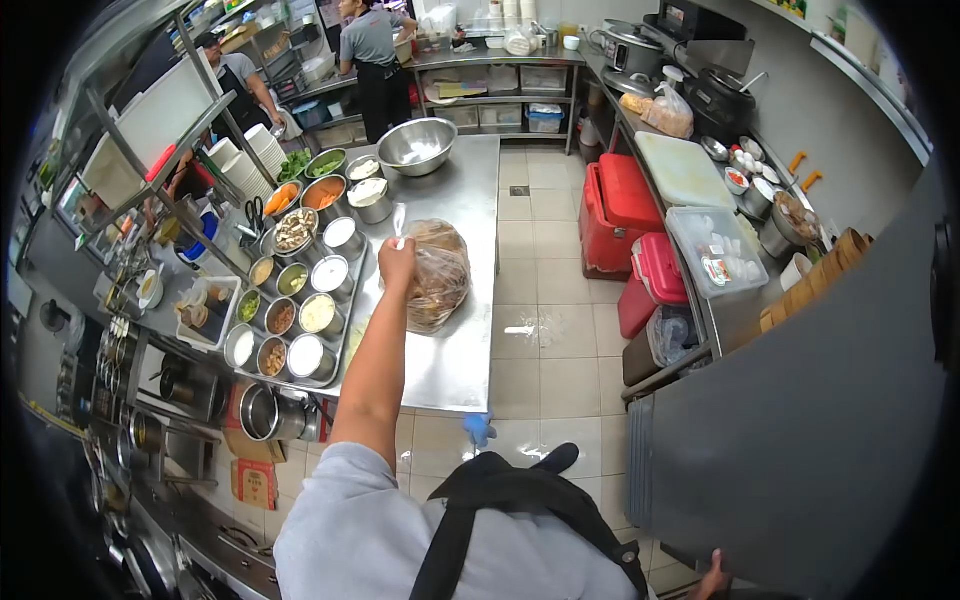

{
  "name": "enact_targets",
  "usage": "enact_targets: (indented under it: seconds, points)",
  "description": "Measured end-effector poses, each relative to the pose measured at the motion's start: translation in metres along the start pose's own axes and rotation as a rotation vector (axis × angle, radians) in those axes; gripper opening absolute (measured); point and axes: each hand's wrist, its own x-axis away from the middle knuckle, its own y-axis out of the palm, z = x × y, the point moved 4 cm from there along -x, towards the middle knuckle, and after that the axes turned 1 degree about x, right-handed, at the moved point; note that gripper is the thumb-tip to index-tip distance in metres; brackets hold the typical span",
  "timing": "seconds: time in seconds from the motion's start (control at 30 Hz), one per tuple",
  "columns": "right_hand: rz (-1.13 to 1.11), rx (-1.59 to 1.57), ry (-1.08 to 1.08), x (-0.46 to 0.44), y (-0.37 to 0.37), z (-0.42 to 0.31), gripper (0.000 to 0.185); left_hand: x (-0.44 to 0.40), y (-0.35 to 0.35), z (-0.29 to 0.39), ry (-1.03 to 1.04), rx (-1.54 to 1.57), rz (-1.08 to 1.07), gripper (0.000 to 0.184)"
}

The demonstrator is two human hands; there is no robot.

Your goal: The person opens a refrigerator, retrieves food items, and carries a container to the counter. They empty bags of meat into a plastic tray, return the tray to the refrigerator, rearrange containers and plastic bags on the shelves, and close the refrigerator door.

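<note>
My left hand (397,264) is closed around the gathered neck of a clear plastic bag (436,278). Brown food pieces fill the bag, which rests on or just above the steel table (450,375); I cannot tell which. At the lower right, my right hand (712,578) is at the bottom edge of a large grey door (800,430). Its fingers are partly hidden but appear to grip that edge. Left of the bag, a tray (352,345) carries several steel containers of sauces and chopped ingredients, including a tub of sliced mushrooms (295,230).
A large steel bowl (416,147) stands at the table's far end. Red coolers (622,205) line the right side of the tiled aisle (560,330). A blue glove (479,430) lies on the floor. Two people (372,70) (240,85) stand at the back.
</note>
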Motion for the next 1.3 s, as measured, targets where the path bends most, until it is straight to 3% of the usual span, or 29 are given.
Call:
enact_targets:
  seconds: [0.03, 0.1, 0.13, 0.17, 0.2, 0.23, 0.27, 0.3, 0.33, 0.37, 0.43, 0.5, 0.57, 0.67, 0.7, 0.73, 0.8, 0.83, 0.97, 1.1, 1.13, 1.2, 1.3]
  points:
    - [-0.015, -0.026, -0.020, -0.001, -0.005, 0.003, 0.037, 0.007, -0.004, -0.006, -0.017, -0.016, -0.008, 0.032]
    - [-0.159, 0.121, 0.265, 0.029, -0.005, -0.043, 0.040, 0.023, -0.023, 0.007, 0.023, -0.253, 0.078, 0.044]
    - [-0.300, -0.182, 0.197, 0.056, 0.008, -0.068, 0.042, 0.034, -0.030, 0.010, 0.195, -0.298, 0.219, 0.048]
    - [-0.280, -0.086, 0.256, 0.032, 0.001, -0.033, 0.043, 0.045, -0.045, 0.034, 0.279, -0.204, 0.184, 0.046]
    - [-0.336, -0.187, 0.189, 0.017, 0.000, 0.003, 0.042, 0.051, -0.051, 0.035, 0.430, 0.011, 0.055, 0.041]
    - [-0.257, 0.000, 0.116, 0.020, -0.001, 0.005, 0.051, 0.064, -0.058, 0.049, 0.430, 0.096, -0.083, 0.033]
    - [-0.087, 0.223, 0.338, 0.026, -0.007, 0.018, 0.064, 0.077, -0.071, 0.072, 0.387, 0.170, -0.247, 0.027]
    - [-0.054, 0.073, 0.074, 0.093, 0.009, -0.060, 0.075, 0.073, -0.070, 0.072, 0.354, 0.238, -0.389, 0.021]
    - [-0.066, 0.132, 0.139, 0.092, 0.010, -0.037, 0.076, 0.093, -0.087, 0.111, 0.359, 0.386, -0.475, 0.018]
    - [-0.048, 0.115, 0.086, 0.130, 0.014, -0.070, 0.083, 0.106, -0.102, 0.145, 0.379, 0.379, -0.534, 0.017]
    - [-0.068, 0.037, -0.056, 0.166, 0.021, -0.068, 0.087, 0.134, -0.130, 0.200, 0.459, 0.468, -0.642, 0.017]
    - [-0.083, -0.098, -0.026, 0.190, 0.039, -0.021, 0.082, 0.168, -0.157, 0.247, 0.562, 0.652, -0.762, 0.018]
    - [-0.154, -0.040, -0.066, 0.251, 0.052, -0.047, 0.078, 0.201, -0.182, 0.283, 0.656, 0.738, -0.873, 0.019]
    - [-0.419, 0.118, -0.155, 0.306, 0.083, -0.040, 0.071, 0.249, -0.204, 0.319, 0.833, 0.852, -1.009, 0.026]
    - [-0.521, 0.106, -0.196, 0.319, 0.094, -0.040, 0.068, 0.261, -0.206, 0.325, 0.872, 0.893, -1.040, 0.038]
    - [-0.642, 0.150, -0.225, 0.340, 0.090, -0.074, 0.060, 0.274, -0.211, 0.332, 0.873, 0.919, -1.034, 0.043]
    - [-0.612, 0.220, -0.336, 0.349, 0.095, -0.086, 0.055, 0.297, -0.222, 0.348, 0.863, 0.965, -1.014, 0.055]
    - [-0.589, 0.231, -0.365, 0.343, 0.097, -0.092, 0.055, 0.303, -0.219, 0.346, 0.820, 0.941, -1.022, 0.079]
    - [-0.493, 0.246, -0.426, 0.295, 0.081, -0.127, 0.052, 0.312, -0.215, 0.346, 0.756, 0.990, -1.007, 0.101]
    - [-0.411, 0.203, -0.385, 0.241, 0.059, -0.166, 0.048, 0.289, -0.193, 0.333, 0.689, 0.932, -0.803, 0.101]
    - [-0.397, 0.188, -0.384, 0.227, 0.057, -0.172, 0.047, 0.280, -0.188, 0.327, 0.709, 0.927, -0.788, 0.087]
    - [-0.371, 0.152, -0.377, 0.198, 0.055, -0.183, 0.045, 0.255, -0.163, 0.321, 0.698, 0.927, -0.667, 0.074]
    - [-0.239, 0.144, -0.426, 0.161, 0.041, -0.230, 0.046, 0.220, -0.131, 0.317, 0.441, 0.921, -0.573, 0.062]
